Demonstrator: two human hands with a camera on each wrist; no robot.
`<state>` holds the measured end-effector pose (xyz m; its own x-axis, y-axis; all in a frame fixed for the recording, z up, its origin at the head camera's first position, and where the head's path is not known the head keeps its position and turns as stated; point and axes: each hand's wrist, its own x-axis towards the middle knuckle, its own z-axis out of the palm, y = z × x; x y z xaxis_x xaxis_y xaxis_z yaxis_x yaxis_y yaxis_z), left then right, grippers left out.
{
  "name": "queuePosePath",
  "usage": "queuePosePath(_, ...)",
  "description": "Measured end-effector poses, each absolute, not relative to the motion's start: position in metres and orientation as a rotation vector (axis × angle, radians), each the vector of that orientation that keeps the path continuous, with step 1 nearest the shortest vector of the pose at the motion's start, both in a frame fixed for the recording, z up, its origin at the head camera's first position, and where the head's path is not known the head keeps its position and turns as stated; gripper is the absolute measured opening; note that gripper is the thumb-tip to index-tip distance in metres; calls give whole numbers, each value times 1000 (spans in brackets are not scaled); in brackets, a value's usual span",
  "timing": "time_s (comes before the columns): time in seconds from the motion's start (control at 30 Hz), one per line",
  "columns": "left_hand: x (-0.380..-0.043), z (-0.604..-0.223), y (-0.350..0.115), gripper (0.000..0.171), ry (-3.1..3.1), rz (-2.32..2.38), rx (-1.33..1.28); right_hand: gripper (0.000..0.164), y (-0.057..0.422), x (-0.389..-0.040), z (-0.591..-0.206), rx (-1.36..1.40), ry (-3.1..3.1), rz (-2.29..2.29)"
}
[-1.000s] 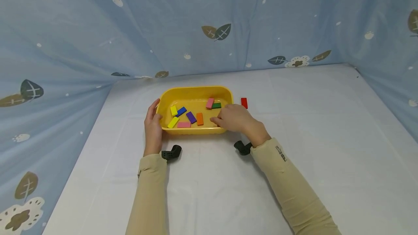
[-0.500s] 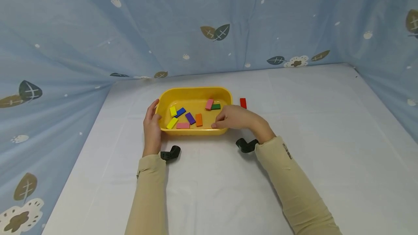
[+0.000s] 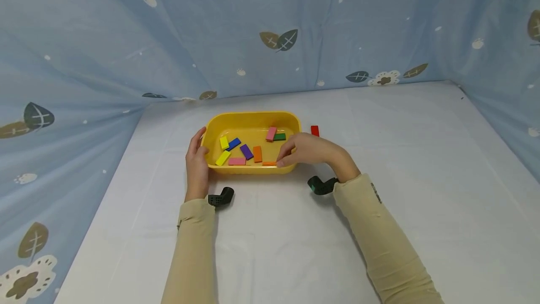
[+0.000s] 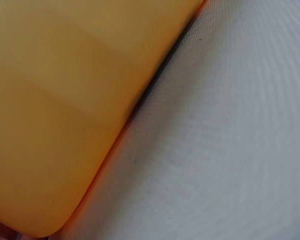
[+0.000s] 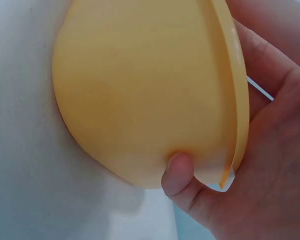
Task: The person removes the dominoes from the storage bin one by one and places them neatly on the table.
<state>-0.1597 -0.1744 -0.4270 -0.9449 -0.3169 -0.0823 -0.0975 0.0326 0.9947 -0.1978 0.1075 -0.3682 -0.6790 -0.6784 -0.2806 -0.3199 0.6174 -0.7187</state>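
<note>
My left hand (image 3: pixel 196 168) holds the left end of a yellow tray (image 3: pixel 253 118), its thumb at the rim and its fingers along the outside. At the tray's front right, the curled fingers of my right hand (image 3: pixel 310 149) pinch the end of a flat orange block (image 3: pixel 269 163) just inside the front wall. In the right wrist view, one fingertip (image 5: pixel 180 175) touches the outer wall of the tray (image 5: pixel 140 100), while other fingers pass behind the rim. The left wrist view is mostly filled by the tray wall (image 4: pixel 75 100).
Several blocks lie in the tray, among them a purple block (image 3: pixel 246 152), a second orange block (image 3: pixel 257 154) and a green block (image 3: pixel 280 137) beside a pink block (image 3: pixel 271 133). A red block (image 3: pixel 315 131) lies on the white cloth right of the tray. Patterned blue curtains hang behind.
My right hand has drawn back slightly right, its fingers closing together. The orange block at its fingertips, hidden half a second ago, now shows. My left hand keeps its place on the tray.
</note>
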Motion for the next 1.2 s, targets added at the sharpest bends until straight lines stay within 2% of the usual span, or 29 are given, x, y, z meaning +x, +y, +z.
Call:
queuePosePath(0.3,-159,-428,-174,51,-2149,-2010,420,17,105,-198,-367,-773,2362,-810)
queuePosePath(0.5,-161,-429,-174,51,-2141,-2015,399,16,108,-199,-361,-633,2444,-976)
queuePosePath(0.77,-160,-428,-174,51,-2137,-2025,411,21,114,-203,-363,-587,2564,-1095)
queuePosePath(1.2,-160,-431,-173,52,-2141,-2002,406,19,123,-207,-366,-451,2672,-1261)
